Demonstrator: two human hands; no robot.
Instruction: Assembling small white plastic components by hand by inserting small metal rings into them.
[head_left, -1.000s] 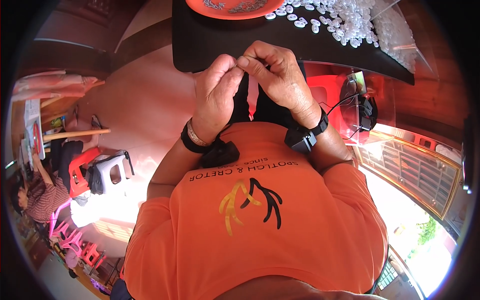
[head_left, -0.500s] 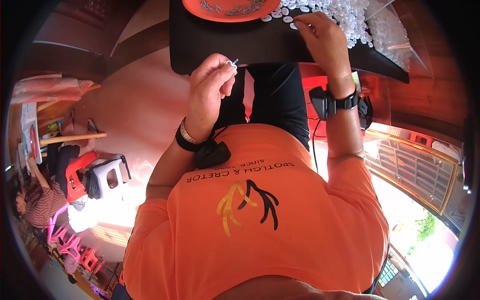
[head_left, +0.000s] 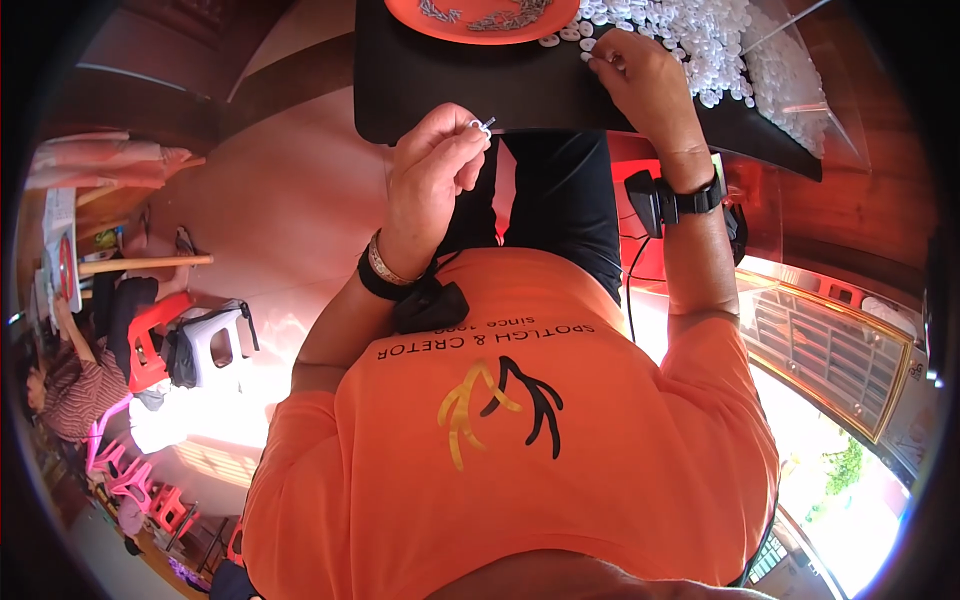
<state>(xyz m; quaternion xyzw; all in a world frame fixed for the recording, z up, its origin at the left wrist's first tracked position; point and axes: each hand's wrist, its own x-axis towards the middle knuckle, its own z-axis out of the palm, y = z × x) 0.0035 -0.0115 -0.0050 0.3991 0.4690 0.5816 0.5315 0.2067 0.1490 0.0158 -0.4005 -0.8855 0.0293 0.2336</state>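
Indoor room with smooth reddish floor (head_left: pixel 280 190), dark wood at upper left and right, strong daylight at lower right. Black bench (head_left: pixel 430 85) at top of view, in front of the body.

At near edge of bench: small white piece (head_left: pixel 477 127) with short grey pin (head_left: pixel 489 123) projecting from one side. Seating of pin in piece: too small to tell. Held in raised left hand (head_left: pixel 435 160), grip clamped on white piece between thumb and forefinger.

Over bench, to the right: right hand (head_left: pixel 652 95), fingers bent, thumb and forefinger close together at single white piece (head_left: pixel 587 57). Grip clamped on this piece or merely touching: cannot tell.

Farther out on bench: orange plate (head_left: pixel 480 38) bearing scattered grey pins (head_left: pixel 515 14); loose white pieces (head_left: pixel 570 34) just beside plate rim; heap of white pieces (head_left: pixel 700 50) beyond right hand; further white pieces (head_left: pixel 790 95) in clear plastic at right end.

On right wrist: black strap with box-shaped device (head_left: pixel 652 203). On left wrist: black band and patterned bracelet (head_left: pixel 385 262). Under bench, to the right: red stool (head_left: pixel 645 262). At far left: seated person in striped top (head_left: pixel 88 395), near red chair (head_left: pixel 148 345) and pale grey stool (head_left: pixel 212 340).
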